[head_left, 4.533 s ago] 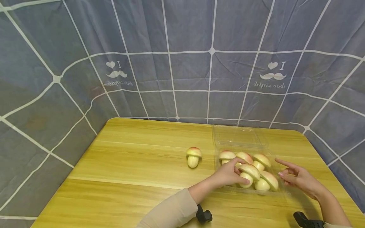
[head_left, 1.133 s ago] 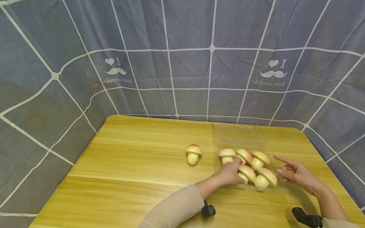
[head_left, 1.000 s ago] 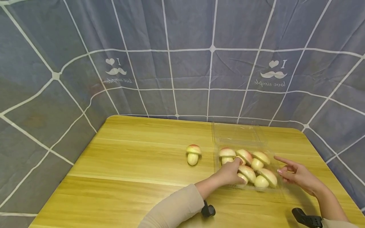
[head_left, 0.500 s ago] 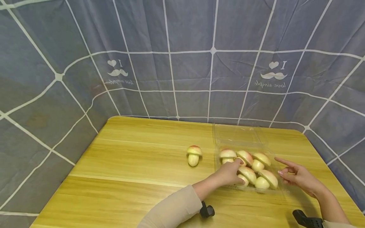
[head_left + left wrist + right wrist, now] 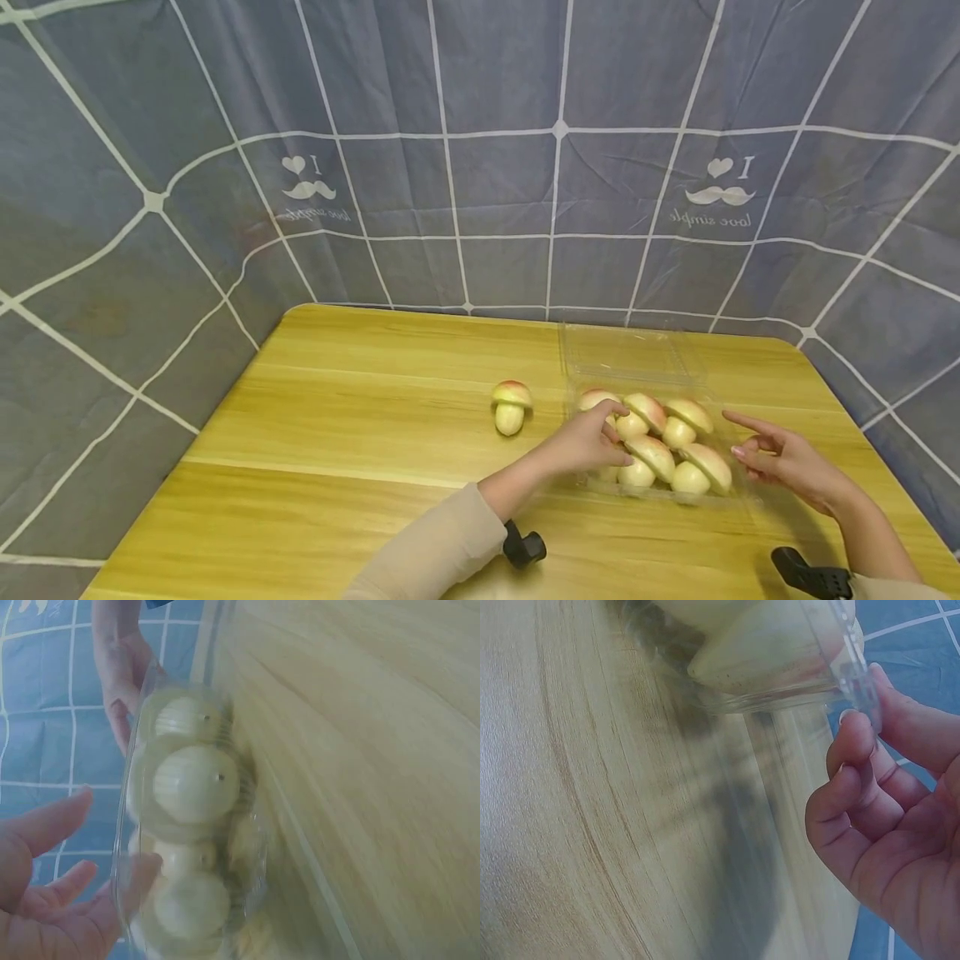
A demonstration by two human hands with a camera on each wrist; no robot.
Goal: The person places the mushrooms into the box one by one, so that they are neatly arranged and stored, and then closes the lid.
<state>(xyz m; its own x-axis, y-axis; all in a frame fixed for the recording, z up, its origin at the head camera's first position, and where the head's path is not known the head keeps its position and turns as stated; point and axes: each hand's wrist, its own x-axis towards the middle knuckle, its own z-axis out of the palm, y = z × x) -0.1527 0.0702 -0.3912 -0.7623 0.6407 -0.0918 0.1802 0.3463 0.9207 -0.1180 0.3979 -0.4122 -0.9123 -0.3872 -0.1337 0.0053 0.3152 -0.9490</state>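
A clear plastic box [image 5: 262, 847] with its lid [image 5: 630, 354] folded back lies on the table, filled with several mushroom-shaped pieces with pale stems and reddish-yellow caps. My left hand [image 5: 581, 442] hovers over the box's left end, fingers loosely bent, holding nothing. It partly covers the back-left mushroom [image 5: 597, 397]. The front-middle mushroom [image 5: 648, 458] lies just right of my left fingertips. At the box's right end, my right hand [image 5: 900, 817] pinches the plastic rim between thumb and fingers. A single mushroom [image 5: 510, 408] lies on the table outside the box, to its left.
The wooden table [image 5: 337, 433] extends left of the box. A grey curtain [image 5: 495, 183] with white grid lines hangs behind the table and along its sides. Black straps with mounts sit on both wrists, the left mount [image 5: 523, 546] above the table.
My left hand has let go of the front-middle mushroom, which now lies in the box, and has drawn back to the left. The right hand stays at the box's right end.
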